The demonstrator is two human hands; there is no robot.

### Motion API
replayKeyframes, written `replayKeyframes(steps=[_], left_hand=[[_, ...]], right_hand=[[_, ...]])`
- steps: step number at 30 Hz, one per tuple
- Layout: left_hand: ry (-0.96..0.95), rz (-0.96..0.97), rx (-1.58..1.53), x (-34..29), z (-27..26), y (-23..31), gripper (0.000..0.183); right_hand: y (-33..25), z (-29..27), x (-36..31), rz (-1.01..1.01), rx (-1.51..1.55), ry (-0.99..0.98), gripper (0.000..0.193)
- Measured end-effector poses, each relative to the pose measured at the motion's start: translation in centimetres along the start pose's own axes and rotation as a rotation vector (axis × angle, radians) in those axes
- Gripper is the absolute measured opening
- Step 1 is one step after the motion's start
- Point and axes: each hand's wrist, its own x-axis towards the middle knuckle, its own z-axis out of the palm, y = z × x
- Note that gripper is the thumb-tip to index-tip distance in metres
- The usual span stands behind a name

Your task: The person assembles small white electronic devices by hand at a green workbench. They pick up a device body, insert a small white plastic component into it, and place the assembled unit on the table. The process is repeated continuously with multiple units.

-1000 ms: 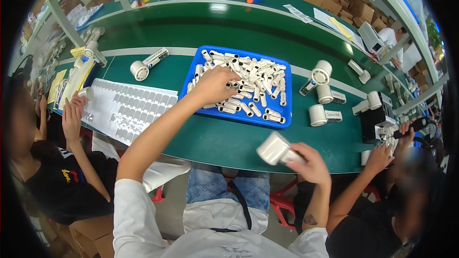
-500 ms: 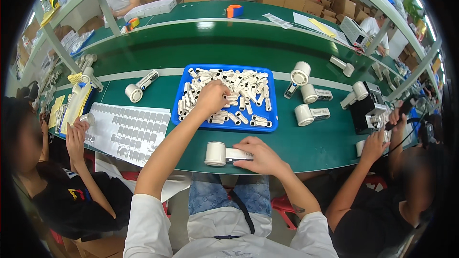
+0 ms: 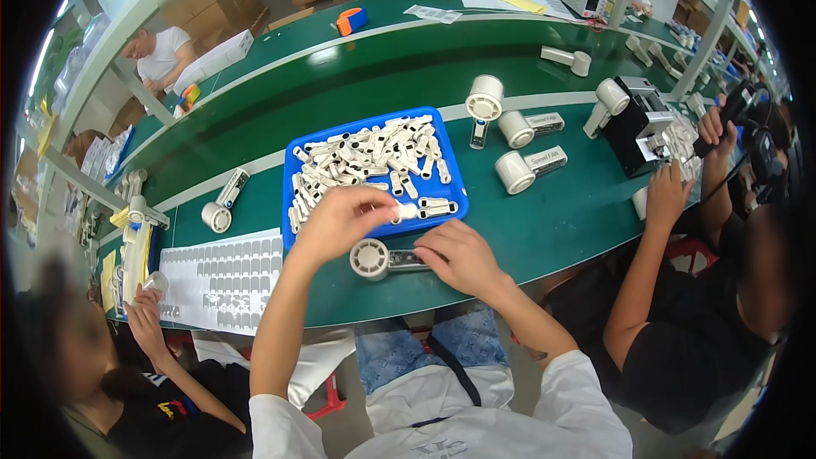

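My right hand point(image 3: 460, 257) is closed on the handle end of a white handheld fan point(image 3: 370, 259), lying on the bench close to me. The fan's round vented head faces up, and the dark inside of its handle shows. Above it, at the near edge of a blue tray point(image 3: 452, 151), my left hand point(image 3: 344, 219) pinches a small white plastic part point(image 3: 406, 211), blurred by motion. Many similar white parts with dark ends point(image 3: 374, 153) lie heaped in the tray.
Several white handheld fans point(image 3: 515, 172) stand or lie right of the tray; another fan point(image 3: 218, 217) is at left. A sticker sheet point(image 3: 221, 280) lies left of the tray. A black device point(image 3: 637, 127) stands at right. Co-workers sit on both sides.
My left hand has come back from the heap toward the fan with a small white part. The fan has been turned over, vents up. The view has shifted.
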Motion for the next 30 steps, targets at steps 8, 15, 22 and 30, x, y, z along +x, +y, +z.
replayKeyframes(steps=[8, 15, 22, 30], left_hand=[[-0.124, 0.183, 0.015, -1.2, 2.3, 2.1, 0.013], [0.039, 0.047, -0.119, -3.1, 2.9, 2.8, 0.018], [0.308, 0.023, -0.203, -6.1, 1.6, -0.7, 0.021], [0.485, -0.086, -0.351, -6.1, 7.7, -6.2, 0.013]], right_hand=[[-1.3, -2.6, -0.3, 0.716, 1.083, -0.107, 0.024], [-2.1, -1.3, 0.3, 0.802, 1.457, -0.246, 0.026], [-2.1, -1.6, 0.3, 0.312, 0.496, 0.036, 0.029], [-0.6, 2.7, -0.6, 0.386, 0.571, 0.064, 0.029]])
